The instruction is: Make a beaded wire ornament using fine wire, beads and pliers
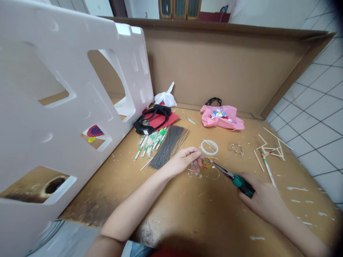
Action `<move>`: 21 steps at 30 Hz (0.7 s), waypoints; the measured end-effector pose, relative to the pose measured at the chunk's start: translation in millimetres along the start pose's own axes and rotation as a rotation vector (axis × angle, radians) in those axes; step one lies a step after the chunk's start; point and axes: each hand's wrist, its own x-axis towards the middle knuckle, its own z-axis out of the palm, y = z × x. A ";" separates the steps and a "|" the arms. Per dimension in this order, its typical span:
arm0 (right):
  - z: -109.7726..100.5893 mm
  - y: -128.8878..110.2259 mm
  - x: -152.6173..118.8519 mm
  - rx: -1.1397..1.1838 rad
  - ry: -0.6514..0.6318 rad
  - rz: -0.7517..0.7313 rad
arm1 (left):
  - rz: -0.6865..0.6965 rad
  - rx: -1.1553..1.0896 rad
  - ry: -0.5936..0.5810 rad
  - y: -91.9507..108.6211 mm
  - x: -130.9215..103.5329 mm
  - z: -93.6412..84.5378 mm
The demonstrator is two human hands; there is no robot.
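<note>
My left hand is closed in a pinch on a thin wire with small clear beads, above the middle of the table. My right hand is wrapped round the green and black handles of long-nose pliers. The pliers' tips point left and meet a small orange and yellow loop beside my left fingers. Whether the jaws grip it is too small to tell. Thin wire curls below the loop. Just behind my hands lies a white ring-shaped spool. To its right is a beaded wire circle.
A white plastic panel stands at the left. Dark wires, wrapped sticks, a black strap and red paper lie left of centre. Behind are a white bag and pink bag; a stick frame lies right.
</note>
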 end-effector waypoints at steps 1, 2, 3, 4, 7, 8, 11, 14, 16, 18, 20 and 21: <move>0.9 -0.4 0.4 -0.006 0.010 -0.001 | 0.007 0.006 0.015 -0.2 0.3 0.2; 1.8 -0.6 0.9 -0.007 0.015 -0.002 | 0.014 0.012 0.029 -0.5 0.6 0.2; 2.7 -0.5 1.3 -0.002 0.016 -0.007 | 0.022 0.017 0.041 -0.9 0.9 0.0; 3.5 0.1 1.6 0.006 0.015 -0.013 | 0.031 0.021 0.052 -1.5 1.2 -0.2; 4.3 5.6 1.5 0.017 0.012 0.001 | 0.056 0.041 0.077 -4.0 2.5 -1.5; 3.9 8.4 1.1 0.006 0.017 0.025 | 0.063 0.060 0.086 -5.1 3.0 -1.9; 0.3 14.2 -1.4 -0.026 0.071 0.099 | 0.107 0.169 0.129 -8.6 4.0 -2.5; -4.1 8.4 -2.9 0.041 0.122 0.057 | 0.156 0.289 0.160 -11.3 3.3 -1.2; -5.6 -1.9 -1.1 0.101 0.090 0.011 | 0.172 0.329 0.165 -11.4 1.8 0.7; -5.8 -13.8 3.5 0.118 0.045 0.017 | 0.180 0.365 0.177 -10.0 -0.2 2.9; -5.6 -23.8 9.6 0.109 0.022 0.055 | 0.179 0.417 0.192 -7.9 -2.5 5.0; -5.6 -27.6 12.7 0.104 0.016 0.069 | 0.176 0.448 0.196 -6.9 -3.6 5.9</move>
